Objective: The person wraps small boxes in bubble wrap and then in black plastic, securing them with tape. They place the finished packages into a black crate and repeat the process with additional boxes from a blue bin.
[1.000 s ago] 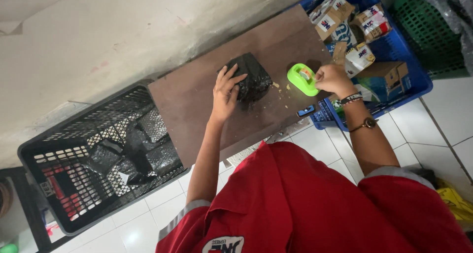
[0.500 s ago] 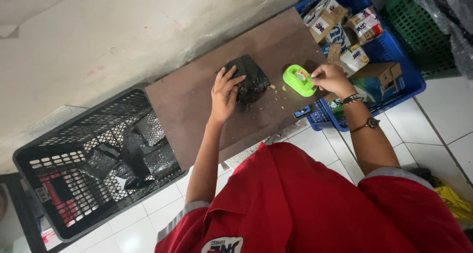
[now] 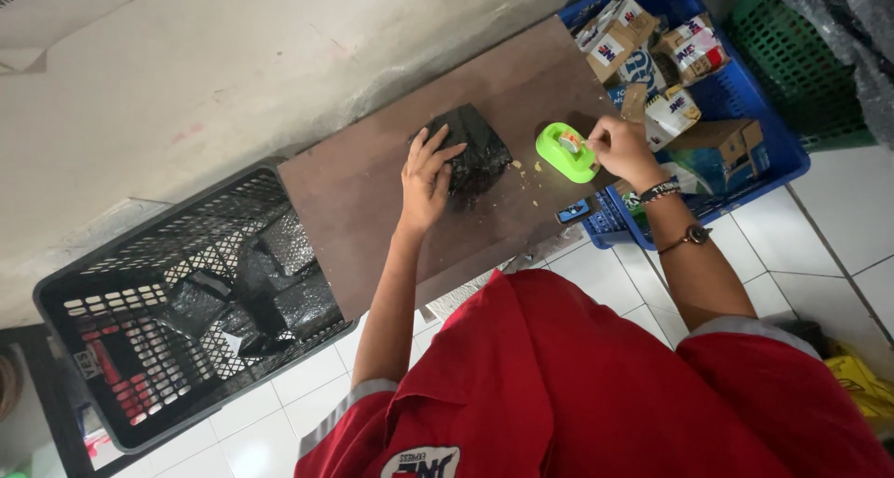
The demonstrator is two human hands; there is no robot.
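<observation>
A small parcel wrapped in black plastic [image 3: 477, 148] lies on a brown board [image 3: 372, 199] that serves as a table top. My left hand [image 3: 426, 178] rests flat on the parcel's near left side, fingers spread. To the right stands a bright green tape dispenser [image 3: 565, 151]. My right hand [image 3: 622, 149] is beside the dispenser, fingertips pinched at its top; the fingers hide what they hold. A bead bracelet and a thin wristband sit on my right wrist.
A black plastic crate [image 3: 140, 338] with several black-wrapped parcels stands at the left. A blue crate [image 3: 754, 115] full of taped cardboard boxes stands at the right, a green basket [image 3: 801, 59] beyond it. A pale wall runs behind the board; white floor tiles lie below.
My hands stay on the parcel and at the dispenser. The view has shifted slightly, and my right fingers have moved a little at the top of the dispenser.
</observation>
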